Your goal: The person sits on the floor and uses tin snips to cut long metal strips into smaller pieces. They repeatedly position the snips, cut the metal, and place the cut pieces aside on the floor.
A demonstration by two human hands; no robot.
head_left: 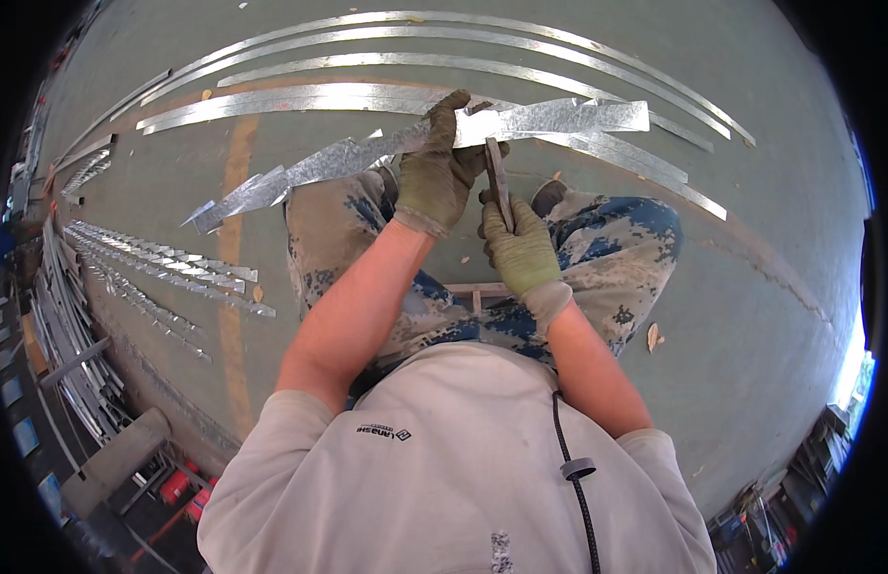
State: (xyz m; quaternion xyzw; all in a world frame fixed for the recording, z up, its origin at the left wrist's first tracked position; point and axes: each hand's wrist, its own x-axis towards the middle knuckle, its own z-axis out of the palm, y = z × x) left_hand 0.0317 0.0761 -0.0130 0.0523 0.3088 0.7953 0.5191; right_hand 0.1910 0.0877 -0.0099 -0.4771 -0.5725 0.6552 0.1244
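Note:
Both my hands wear olive-green work gloves. A long shiny sheet-metal strip [568,117], stepped with angled cuts or folds along its length, runs crosswise in front of me above my knees. Near its middle my left hand [434,182] is closed around it, thumb and fingers on the metal. My right hand [520,244] grips a narrow flat metal tool [499,182]. The tool's far end meets the strip's near edge, just right of my left hand. Its exact kind cannot be made out, as the glove covers the lower part.
Several long plain metal strips [339,97] lie across the floor beyond my hands. Notched strips [166,251] lie at the left, by a pile of metal lengths [71,335]. Dry leaves [653,336] lie at the right. A low seat [477,290] shows between my legs.

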